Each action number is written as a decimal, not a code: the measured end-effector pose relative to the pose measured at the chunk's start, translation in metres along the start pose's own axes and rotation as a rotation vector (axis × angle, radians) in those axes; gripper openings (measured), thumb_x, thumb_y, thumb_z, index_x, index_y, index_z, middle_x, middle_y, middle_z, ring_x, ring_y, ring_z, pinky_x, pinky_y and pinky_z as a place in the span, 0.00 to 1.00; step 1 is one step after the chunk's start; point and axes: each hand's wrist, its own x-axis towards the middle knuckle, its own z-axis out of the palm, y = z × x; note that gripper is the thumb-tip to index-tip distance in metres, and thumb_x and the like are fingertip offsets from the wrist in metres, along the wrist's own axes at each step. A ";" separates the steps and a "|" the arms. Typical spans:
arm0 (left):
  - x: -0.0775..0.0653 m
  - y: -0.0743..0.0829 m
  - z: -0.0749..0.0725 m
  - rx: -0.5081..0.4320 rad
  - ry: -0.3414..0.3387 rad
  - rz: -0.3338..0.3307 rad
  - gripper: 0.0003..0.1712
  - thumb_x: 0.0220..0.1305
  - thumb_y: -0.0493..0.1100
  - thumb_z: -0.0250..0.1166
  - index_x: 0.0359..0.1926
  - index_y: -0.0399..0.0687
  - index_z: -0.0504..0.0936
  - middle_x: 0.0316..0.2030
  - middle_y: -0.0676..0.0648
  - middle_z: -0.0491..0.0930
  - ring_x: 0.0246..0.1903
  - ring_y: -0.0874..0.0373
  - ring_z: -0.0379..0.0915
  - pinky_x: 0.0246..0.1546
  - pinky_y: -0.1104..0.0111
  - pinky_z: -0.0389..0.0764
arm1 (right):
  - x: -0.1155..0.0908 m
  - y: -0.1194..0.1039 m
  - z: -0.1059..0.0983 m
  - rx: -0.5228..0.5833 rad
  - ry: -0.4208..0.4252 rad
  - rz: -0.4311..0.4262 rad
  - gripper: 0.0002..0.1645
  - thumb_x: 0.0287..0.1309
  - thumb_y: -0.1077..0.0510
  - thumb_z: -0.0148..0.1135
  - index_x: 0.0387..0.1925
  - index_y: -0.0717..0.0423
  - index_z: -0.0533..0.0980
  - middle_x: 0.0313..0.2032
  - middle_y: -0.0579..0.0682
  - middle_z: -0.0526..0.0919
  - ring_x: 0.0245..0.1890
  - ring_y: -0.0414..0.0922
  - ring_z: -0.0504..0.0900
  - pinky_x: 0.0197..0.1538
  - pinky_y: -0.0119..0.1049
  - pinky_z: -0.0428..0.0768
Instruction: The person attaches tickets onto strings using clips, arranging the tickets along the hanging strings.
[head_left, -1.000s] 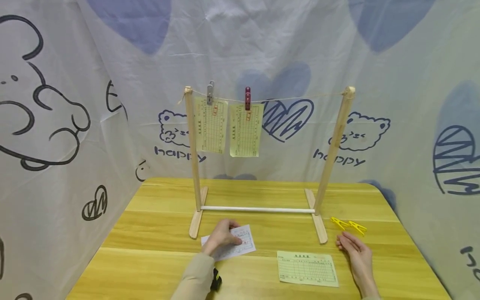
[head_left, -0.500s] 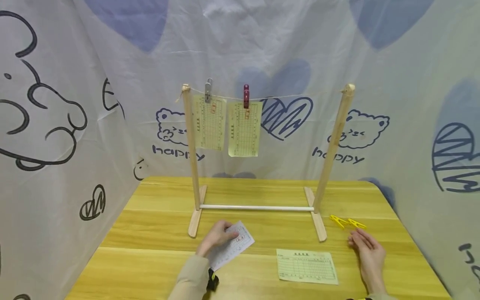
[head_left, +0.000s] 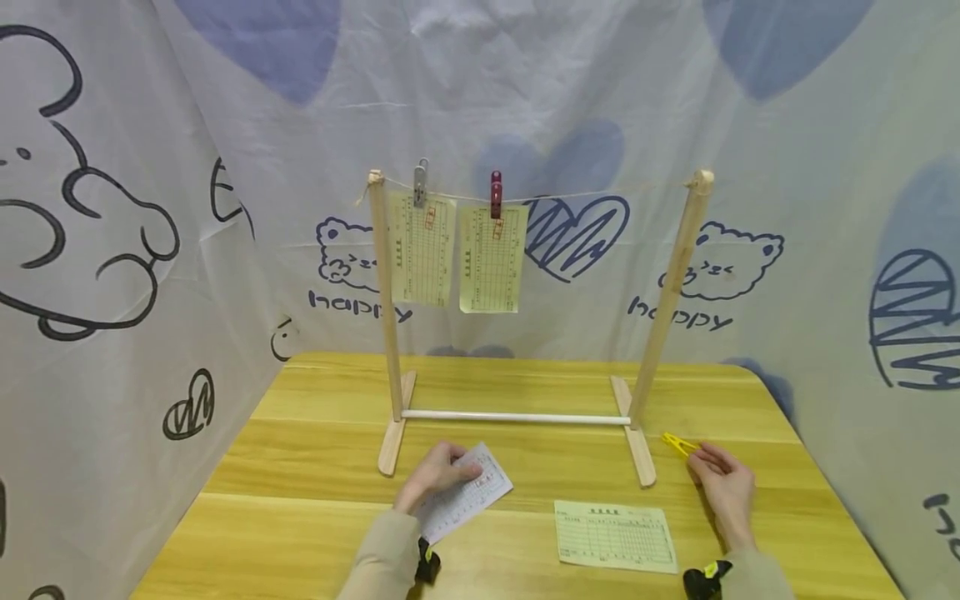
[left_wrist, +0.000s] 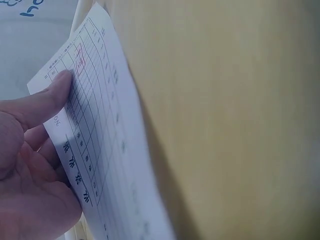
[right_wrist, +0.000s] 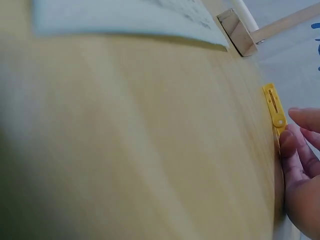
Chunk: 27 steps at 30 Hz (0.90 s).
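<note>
My left hand [head_left: 442, 473] pinches a white printed receipt slip [head_left: 472, 500], thumb on its face. In the left wrist view the slip [left_wrist: 107, 115] stands tilted, with a red stamp by the thumb. On the right, my right hand [head_left: 726, 487] is at the yellow clothespins, fingers partly bent. One yellow clothespin [head_left: 677, 443] shows beside the fingertips; the other is hidden by the hand. The right wrist view has a yellow clothespin [right_wrist: 274, 106] right at the fingertips; I cannot tell whether they grip one. A pale green receipt slip [head_left: 615, 537] lies flat between the hands.
A wooden rack [head_left: 675, 292] with a string stands at the back of the table [head_left: 300, 500]. Two green slips hang from it, the left slip [head_left: 422, 258] by a grey clip [head_left: 420, 183], the right slip [head_left: 491, 267] by a red clip [head_left: 496, 194].
My left hand has turned the white slip and shifted slightly left. My right hand first moved right, then came forward and left over the clothespins, covering one of them.
</note>
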 end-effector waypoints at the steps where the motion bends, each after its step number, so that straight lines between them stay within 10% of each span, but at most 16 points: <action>1: 0.000 0.000 0.001 0.003 0.001 0.000 0.10 0.67 0.39 0.67 0.38 0.33 0.86 0.28 0.44 0.83 0.23 0.61 0.74 0.24 0.71 0.75 | 0.001 0.001 0.001 -0.028 0.004 -0.001 0.23 0.60 0.64 0.68 0.57 0.68 0.78 0.25 0.20 0.75 0.27 0.18 0.74 0.32 0.13 0.75; 10: 0.000 0.001 0.002 -0.012 -0.001 -0.004 0.10 0.68 0.39 0.66 0.38 0.32 0.85 0.28 0.42 0.83 0.23 0.61 0.73 0.24 0.73 0.73 | 0.003 0.001 0.008 -0.163 0.046 -0.028 0.21 0.58 0.64 0.70 0.52 0.69 0.80 0.38 0.61 0.87 0.23 0.20 0.70 0.28 0.14 0.71; 27: 0.000 0.000 0.000 -0.015 -0.011 0.011 0.11 0.68 0.38 0.66 0.38 0.31 0.85 0.28 0.39 0.84 0.22 0.61 0.72 0.24 0.71 0.73 | 0.001 0.000 0.008 -0.210 -0.002 -0.037 0.19 0.57 0.66 0.68 0.51 0.71 0.81 0.37 0.64 0.88 0.23 0.20 0.70 0.27 0.14 0.70</action>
